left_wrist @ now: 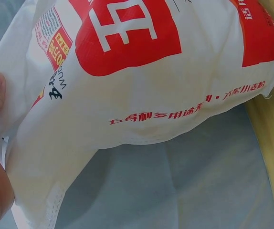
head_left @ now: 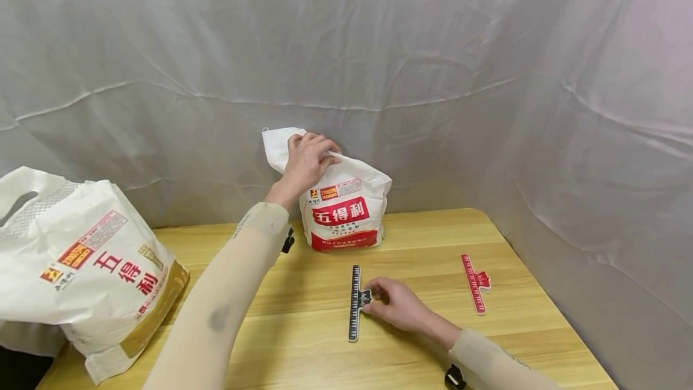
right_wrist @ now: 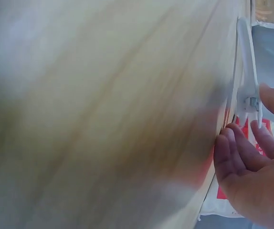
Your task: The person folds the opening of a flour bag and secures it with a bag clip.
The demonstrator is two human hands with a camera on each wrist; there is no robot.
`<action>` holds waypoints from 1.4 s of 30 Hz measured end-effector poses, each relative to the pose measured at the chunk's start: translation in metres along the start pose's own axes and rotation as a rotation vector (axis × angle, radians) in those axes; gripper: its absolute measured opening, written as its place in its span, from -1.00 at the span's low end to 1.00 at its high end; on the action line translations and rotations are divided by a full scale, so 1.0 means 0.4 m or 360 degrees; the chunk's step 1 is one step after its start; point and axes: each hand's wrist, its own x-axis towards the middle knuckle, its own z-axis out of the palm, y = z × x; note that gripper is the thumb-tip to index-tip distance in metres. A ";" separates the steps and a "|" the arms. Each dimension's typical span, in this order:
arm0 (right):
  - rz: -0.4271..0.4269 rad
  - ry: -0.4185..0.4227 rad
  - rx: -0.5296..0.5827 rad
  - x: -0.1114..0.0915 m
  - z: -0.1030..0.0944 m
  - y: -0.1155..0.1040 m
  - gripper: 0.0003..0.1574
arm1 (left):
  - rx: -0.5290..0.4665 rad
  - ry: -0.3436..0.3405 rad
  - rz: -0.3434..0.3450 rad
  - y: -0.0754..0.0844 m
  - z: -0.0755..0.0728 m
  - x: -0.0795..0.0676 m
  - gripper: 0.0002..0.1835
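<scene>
Left hand (head_left: 310, 155): fingers are pinching the top of the red-printed bag (head_left: 346, 212), which is standing below them.
Right hand (head_left: 399, 306): fingers are apparently pinching the black clip (head_left: 354, 303) by its handle, contact being partly hidden.
Red clip (head_left: 474, 284): is lying right of those fingers, on the worktop (head_left: 433, 239).
Gold-based bag (head_left: 97, 257): is leaning well left of both hands' fingers.
</scene>
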 end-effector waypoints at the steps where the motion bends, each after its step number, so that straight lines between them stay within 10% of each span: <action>1: -0.0002 -0.0003 0.0041 -0.001 -0.001 0.000 -0.46 | 0.0003 0.0001 -0.0001 -0.001 0.000 0.000 -0.87; 19: 0.0216 0.0047 0.0895 -0.007 0.008 -0.012 -0.58 | 0.0021 -0.0011 -0.0024 -0.005 -0.005 0.000 -0.87; 42: 0.0171 0.0461 0.0880 0.012 -0.053 -0.034 -0.36 | 0.0026 -0.0006 -0.0024 -0.008 0.000 -0.003 -0.87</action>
